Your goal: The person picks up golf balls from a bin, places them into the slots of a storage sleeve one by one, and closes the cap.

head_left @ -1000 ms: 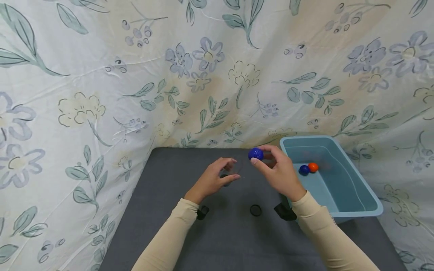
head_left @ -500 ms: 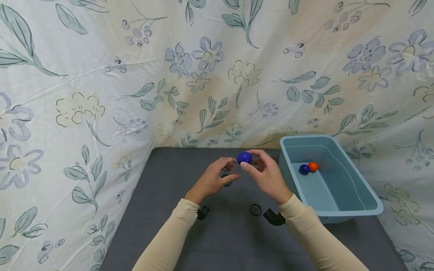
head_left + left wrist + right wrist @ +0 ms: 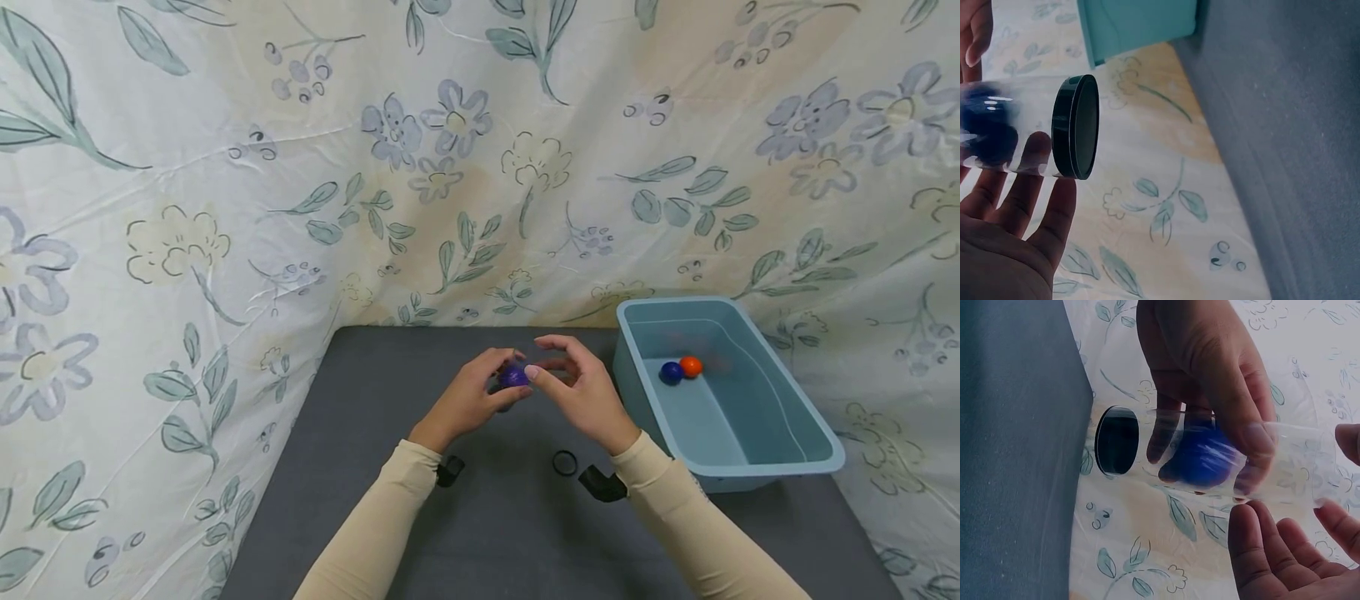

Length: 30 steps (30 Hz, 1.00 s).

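Gripping a clear tube (image 3: 1029, 109) in curled fingers of the left hand (image 3: 468, 395), near centre of the head frame. Standing roughly upright by long axis, with black cap (image 3: 1076, 128) down toward the surface (image 3: 360, 433) and uncapped end up by the right hand (image 3: 591, 398). Seeing a blue ball (image 3: 1207, 456) inside, between both ends, level with left fingers. Holding nothing in right fingers, parted and bent, just beside the tube; cannot tell whether touching. Judging left hand nearer; ball apparently down the axis from right fingers, a line to mind first. Noting a second blue ball (image 3: 671, 373) beside an orange ball (image 3: 691, 367) in the tub (image 3: 828, 458), right of frame
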{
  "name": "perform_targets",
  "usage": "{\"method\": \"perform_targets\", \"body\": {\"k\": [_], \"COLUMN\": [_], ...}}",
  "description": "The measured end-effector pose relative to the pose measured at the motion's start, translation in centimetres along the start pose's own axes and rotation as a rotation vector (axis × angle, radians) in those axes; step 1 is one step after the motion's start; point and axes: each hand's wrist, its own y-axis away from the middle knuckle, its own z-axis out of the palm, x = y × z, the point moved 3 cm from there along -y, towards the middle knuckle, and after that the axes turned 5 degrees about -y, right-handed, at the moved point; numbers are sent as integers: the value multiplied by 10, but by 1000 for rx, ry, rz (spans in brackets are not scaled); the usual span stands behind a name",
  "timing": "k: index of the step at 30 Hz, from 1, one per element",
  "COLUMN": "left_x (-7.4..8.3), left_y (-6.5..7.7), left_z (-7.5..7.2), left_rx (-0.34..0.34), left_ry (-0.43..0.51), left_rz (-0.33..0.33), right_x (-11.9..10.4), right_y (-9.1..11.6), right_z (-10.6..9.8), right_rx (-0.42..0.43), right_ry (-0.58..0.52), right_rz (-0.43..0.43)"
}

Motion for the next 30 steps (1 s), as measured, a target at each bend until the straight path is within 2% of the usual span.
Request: {"method": "perform_targets", "body": {"k": [16, 25, 30], "left_x": [-4, -5, -5], "left_y": [2, 2, 3], "left_z": [4, 1, 0], "left_rx": [19, 26, 20], "left_ry": [-23, -13, -7], "left_rz": [5, 11, -1], "right_x": [-1, -1, -1], "right_y": [3, 0, -1], "right_z": [-13, -39, -59], "right_rx": [10, 46, 90], "right_ry": [45, 101, 172], "right_rz": [-1, -9, 12]}}
